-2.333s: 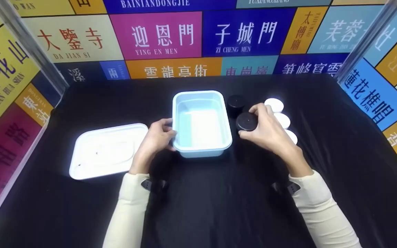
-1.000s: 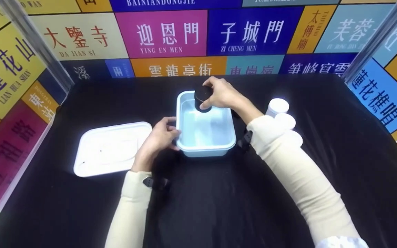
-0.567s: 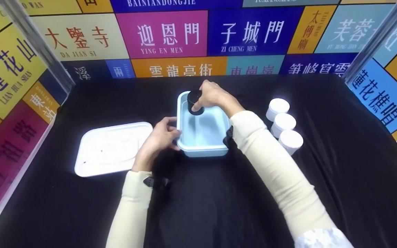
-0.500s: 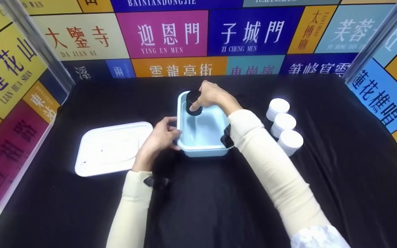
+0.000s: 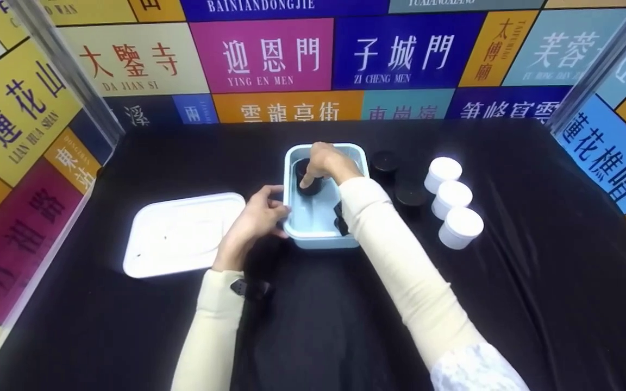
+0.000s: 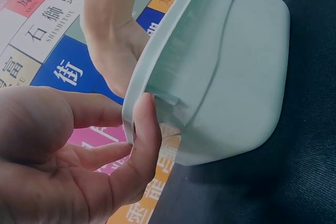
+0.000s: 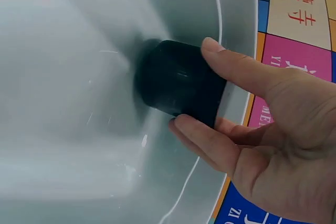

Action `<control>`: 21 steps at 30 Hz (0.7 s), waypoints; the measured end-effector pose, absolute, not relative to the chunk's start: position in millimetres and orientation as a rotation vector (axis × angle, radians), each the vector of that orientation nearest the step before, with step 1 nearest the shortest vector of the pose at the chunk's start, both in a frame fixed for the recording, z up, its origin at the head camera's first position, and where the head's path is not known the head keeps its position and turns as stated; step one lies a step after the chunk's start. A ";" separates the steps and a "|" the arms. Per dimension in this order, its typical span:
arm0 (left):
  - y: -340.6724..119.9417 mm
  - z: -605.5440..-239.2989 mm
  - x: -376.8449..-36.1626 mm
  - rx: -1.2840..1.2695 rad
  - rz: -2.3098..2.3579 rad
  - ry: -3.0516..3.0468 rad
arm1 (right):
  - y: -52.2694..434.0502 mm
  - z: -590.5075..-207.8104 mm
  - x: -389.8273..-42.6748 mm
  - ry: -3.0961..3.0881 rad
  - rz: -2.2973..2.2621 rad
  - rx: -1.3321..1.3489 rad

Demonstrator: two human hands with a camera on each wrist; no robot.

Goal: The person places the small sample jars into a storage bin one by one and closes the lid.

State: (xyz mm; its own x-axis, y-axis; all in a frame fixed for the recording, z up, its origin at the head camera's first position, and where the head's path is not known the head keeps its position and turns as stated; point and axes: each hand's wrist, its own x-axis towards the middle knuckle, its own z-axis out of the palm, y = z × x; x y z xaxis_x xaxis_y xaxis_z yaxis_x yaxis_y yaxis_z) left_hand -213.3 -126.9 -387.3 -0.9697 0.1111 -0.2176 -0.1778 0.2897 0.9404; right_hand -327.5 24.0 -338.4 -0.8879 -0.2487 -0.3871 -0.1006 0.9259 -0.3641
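A light-blue rectangular plastic container [image 5: 318, 241] stands uncovered at mid-table. My left hand [image 5: 258, 217] pinches its left rim; in the left wrist view, the thumb and fingers [image 6: 147, 135] lie on either side of the rim. Inside the container, at its back left corner, my right hand [image 5: 330, 160] grips a small black lidded jar [image 5: 308, 184]. The right wrist view has the thumb on one side of the black jar [image 7: 178, 80] and fingers on the other, with the jar's base at the container's floor.
Right of the container sit two more black jars, one at the back [image 5: 385, 162] and one nearer [image 5: 411, 195]. Beyond them, three white jars [image 5: 452, 199] form a row. A white lid [image 5: 182, 236] lies left of my left hand. Printed panels [image 5: 261, 54] wall the back and sides.
My right hand has carried the black jar from right of the container over its rim and down into the back left corner. The left hand has kept hold of the rim.
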 end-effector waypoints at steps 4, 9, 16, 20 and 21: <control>-125.7 -388.1 -213.6 -0.064 1.746 2.308 | 21.7 -337.8 -325.9 2.633 -0.440 -0.245; -124.7 -387.1 -214.1 -0.065 1.753 2.299 | 22.8 -337.1 -325.9 2.630 -0.405 -0.248; -126.2 -388.3 -214.7 -0.068 1.750 2.283 | 27.2 -327.7 -324.6 2.569 -0.347 -0.230; -128.2 -387.7 -214.0 -0.065 1.750 2.292 | 29.5 -315.4 -320.2 2.605 -0.300 -0.291; -129.1 -387.6 -213.6 -0.067 1.754 2.289 | 30.2 -312.4 -318.7 2.618 -0.297 -0.309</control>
